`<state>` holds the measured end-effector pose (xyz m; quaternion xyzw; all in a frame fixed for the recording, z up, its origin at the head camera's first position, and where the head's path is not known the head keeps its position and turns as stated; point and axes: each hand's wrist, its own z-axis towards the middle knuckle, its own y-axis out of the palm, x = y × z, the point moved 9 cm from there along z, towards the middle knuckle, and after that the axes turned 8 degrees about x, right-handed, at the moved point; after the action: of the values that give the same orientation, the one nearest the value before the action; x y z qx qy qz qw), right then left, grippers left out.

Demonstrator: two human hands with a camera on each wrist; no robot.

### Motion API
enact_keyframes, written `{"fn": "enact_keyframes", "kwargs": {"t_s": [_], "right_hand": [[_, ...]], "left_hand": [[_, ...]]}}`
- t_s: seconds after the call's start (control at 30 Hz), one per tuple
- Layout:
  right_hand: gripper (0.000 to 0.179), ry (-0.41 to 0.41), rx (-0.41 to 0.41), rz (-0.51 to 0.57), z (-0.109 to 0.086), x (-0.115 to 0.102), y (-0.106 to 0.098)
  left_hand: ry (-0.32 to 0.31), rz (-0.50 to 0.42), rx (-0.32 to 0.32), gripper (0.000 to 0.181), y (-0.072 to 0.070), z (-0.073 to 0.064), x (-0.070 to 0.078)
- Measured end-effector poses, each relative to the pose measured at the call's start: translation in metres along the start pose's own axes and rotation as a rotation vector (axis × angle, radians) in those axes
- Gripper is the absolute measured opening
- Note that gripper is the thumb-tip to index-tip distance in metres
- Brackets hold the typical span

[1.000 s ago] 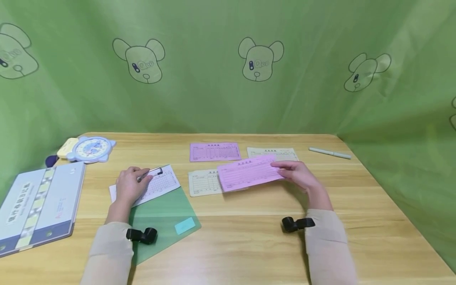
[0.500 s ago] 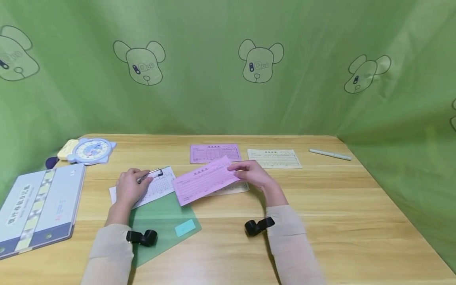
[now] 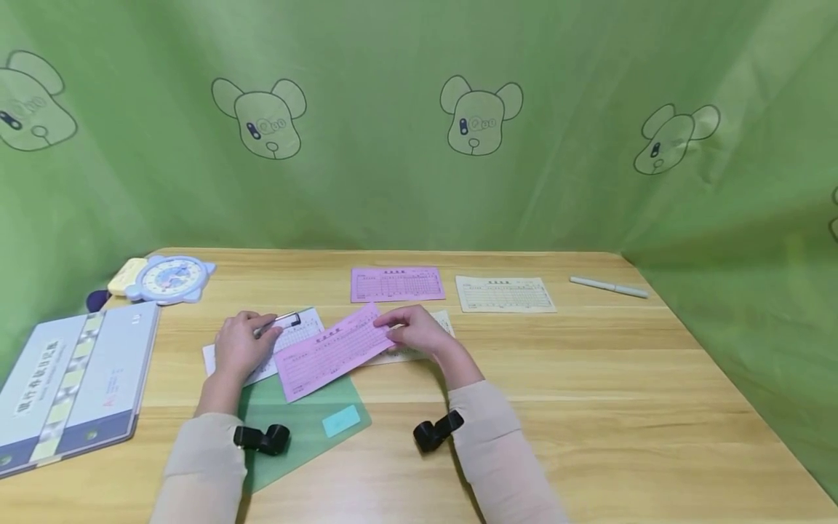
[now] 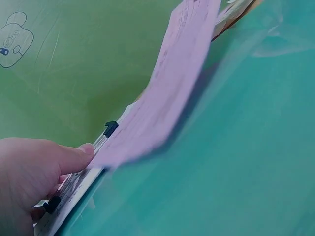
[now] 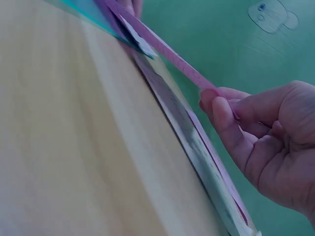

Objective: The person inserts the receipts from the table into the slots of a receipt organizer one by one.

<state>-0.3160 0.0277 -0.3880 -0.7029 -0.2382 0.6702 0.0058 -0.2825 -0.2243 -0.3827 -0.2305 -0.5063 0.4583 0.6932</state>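
A translucent green clipboard (image 3: 294, 429) lies at the left of the table, with a white printed form (image 3: 297, 336) on it. My left hand (image 3: 238, 346) grips its metal clip (image 3: 283, 322), whose black ends show in the left wrist view; the fingers are partly hidden. My right hand (image 3: 419, 331) pinches a pink printed form (image 3: 334, 353) by its right end between thumb and fingers. That form is tilted, and its left part hangs over the clipboard and white form. Behind it, a pale form (image 3: 445, 320) lies on the table, partly covered.
Another pink form (image 3: 397, 284) and another pale form (image 3: 504, 295) lie farther back. A capped pen (image 3: 609, 287) is at the back right. On the left are a thick ledger binder (image 3: 78, 386) and a blue clock-shaped thing (image 3: 172, 279). A light blue sticker (image 3: 341, 421) is on the clipboard.
My right hand has carried the pink form leftward from over the pale forms to over the clipboard, tilting it more. The left hand stays on the clip.
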Motion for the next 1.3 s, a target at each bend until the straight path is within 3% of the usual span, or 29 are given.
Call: {"fn": "enact_keyframes", "kwargs": {"t_s": [0.3, 0.67, 0.93, 1.3], "right_hand": [[0.027, 0.014, 0.039, 0.026, 0.000, -0.007, 0.030], [0.032, 0.075, -0.007, 0.154, 0.000, -0.006, 0.065], [0.032, 0.108, -0.037, 0.200, 0.002, -0.007, 0.082], [0.033, 0.167, -0.021, 0.179, 0.009, -0.007, 0.093]], "left_hand": [[0.013, 0.015, 0.017, 0.033, -0.002, 0.000, 0.001], [0.053, 0.027, 0.045, 0.032, -0.004, 0.000, 0.003], [0.081, 0.038, 0.044, 0.032, -0.001, 0.000, 0.005], [0.067, 0.037, 0.009, 0.035, 0.000, 0.001, 0.003]]}}
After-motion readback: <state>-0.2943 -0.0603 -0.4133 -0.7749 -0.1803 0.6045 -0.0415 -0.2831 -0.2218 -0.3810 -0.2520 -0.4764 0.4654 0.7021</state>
